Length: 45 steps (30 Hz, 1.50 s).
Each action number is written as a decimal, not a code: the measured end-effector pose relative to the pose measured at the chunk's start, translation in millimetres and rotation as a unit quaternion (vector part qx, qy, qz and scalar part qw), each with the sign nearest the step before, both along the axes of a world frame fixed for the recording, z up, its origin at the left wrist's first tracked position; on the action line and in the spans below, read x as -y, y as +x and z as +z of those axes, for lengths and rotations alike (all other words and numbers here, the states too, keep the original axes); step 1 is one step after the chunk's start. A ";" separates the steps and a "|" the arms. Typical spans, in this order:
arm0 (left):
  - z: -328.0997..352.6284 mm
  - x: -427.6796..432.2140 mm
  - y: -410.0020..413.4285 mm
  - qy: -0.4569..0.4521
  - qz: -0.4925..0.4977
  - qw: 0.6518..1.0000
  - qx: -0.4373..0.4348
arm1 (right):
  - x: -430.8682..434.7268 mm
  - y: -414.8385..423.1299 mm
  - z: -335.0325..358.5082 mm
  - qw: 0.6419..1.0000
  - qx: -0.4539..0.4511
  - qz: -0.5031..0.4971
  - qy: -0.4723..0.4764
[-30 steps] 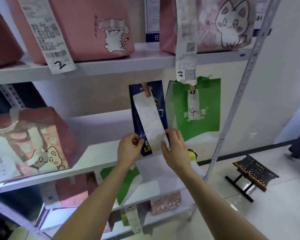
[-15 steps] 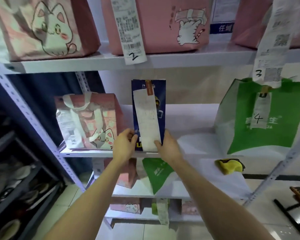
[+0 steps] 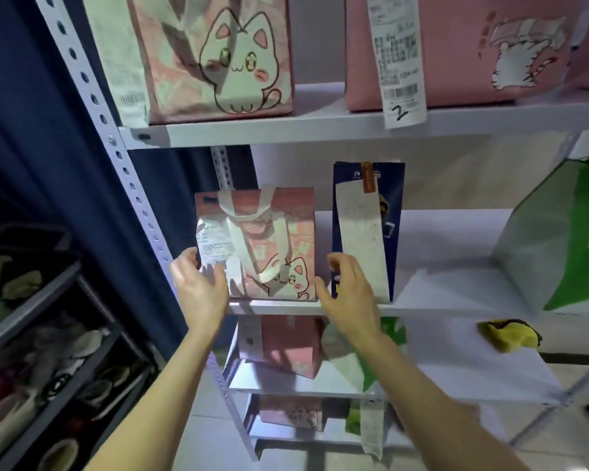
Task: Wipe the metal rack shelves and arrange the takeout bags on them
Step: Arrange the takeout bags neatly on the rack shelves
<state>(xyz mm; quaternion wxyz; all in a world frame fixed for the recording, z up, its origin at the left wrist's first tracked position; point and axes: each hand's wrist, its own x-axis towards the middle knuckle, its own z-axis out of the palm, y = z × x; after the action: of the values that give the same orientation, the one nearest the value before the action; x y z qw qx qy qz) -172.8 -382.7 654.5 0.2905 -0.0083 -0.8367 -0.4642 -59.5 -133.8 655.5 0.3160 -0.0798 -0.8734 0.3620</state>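
Hands have moved left off the navy bag (image 3: 393, 178) onto the pink cat bag (image 3: 262, 246) at the left end of the middle shelf (image 3: 439, 290): left hand (image 3: 199, 290) pinches its left edge; right hand (image 3: 349, 297) is half-open just beside its right edge, gripping nothing. Reads as navy bag placed, pink cat bag being squared next. Pink: crinkly glossy paper, flat handles; navy: tall, slim, long receipt (image 3: 361, 239).

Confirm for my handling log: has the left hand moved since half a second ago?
Yes. The left hand has gone left along the middle shelf, from the blue bag to the left edge of the pink cat bag, nearer the rack upright.
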 end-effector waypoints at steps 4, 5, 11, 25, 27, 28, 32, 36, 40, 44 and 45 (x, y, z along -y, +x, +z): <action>3.0 10.1 -20.6 0.029 -0.080 0.985 0.147 | 41.7 -36.6 6.7 0.987 0.134 -0.007 -0.093; 3.1 12.7 -25.6 0.029 -0.091 0.980 0.173 | 46.2 -42.2 6.6 0.983 0.148 -0.010 -0.106; -9.0 29.6 -19.2 -0.002 -0.067 0.984 0.167 | 56.9 -46.3 4.2 0.985 0.139 -0.055 -0.086; -15.2 53.4 97.9 0.081 -0.027 0.993 0.087 | 69.2 56.4 -4.9 0.994 0.041 0.034 -0.099; -15.8 37.2 118.8 0.076 -0.039 0.993 0.076 | 54.7 83.3 -12.2 0.994 0.023 0.009 -0.110; -16.5 26.1 128.7 0.076 -0.049 0.993 0.072 | 44.9 96.8 -16.8 0.993 0.017 -0.006 -0.114; -20.2 -33.7 162.2 0.066 -0.122 0.985 0.100 | -5.4 149.2 -30.3 0.985 -0.004 -0.080 -0.151; -14.9 -97.5 182.9 0.064 -0.240 0.958 0.147 | -60.3 198.1 -28.3 0.968 -0.035 -0.163 -0.185; -5.7 -141.7 176.3 0.013 -0.338 0.927 0.161 | -111.1 220.9 -23.8 0.954 -0.029 -0.231 -0.188; 0.1 -166.6 143.9 0.014 -0.311 0.943 0.121 | -148.7 223.8 -16.2 0.946 -0.031 -0.267 -0.182; 1.7 -170.3 131.7 0.014 -0.302 0.946 0.116 | -155.8 223.4 -14.5 0.941 -0.037 -0.279 -0.185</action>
<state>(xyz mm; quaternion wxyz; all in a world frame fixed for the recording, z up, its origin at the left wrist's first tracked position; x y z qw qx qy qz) -41.1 -212.3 656.2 0.0381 -0.2026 -0.8163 -0.5396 163.9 21.9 641.0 0.4157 -0.3642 -0.7213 0.4175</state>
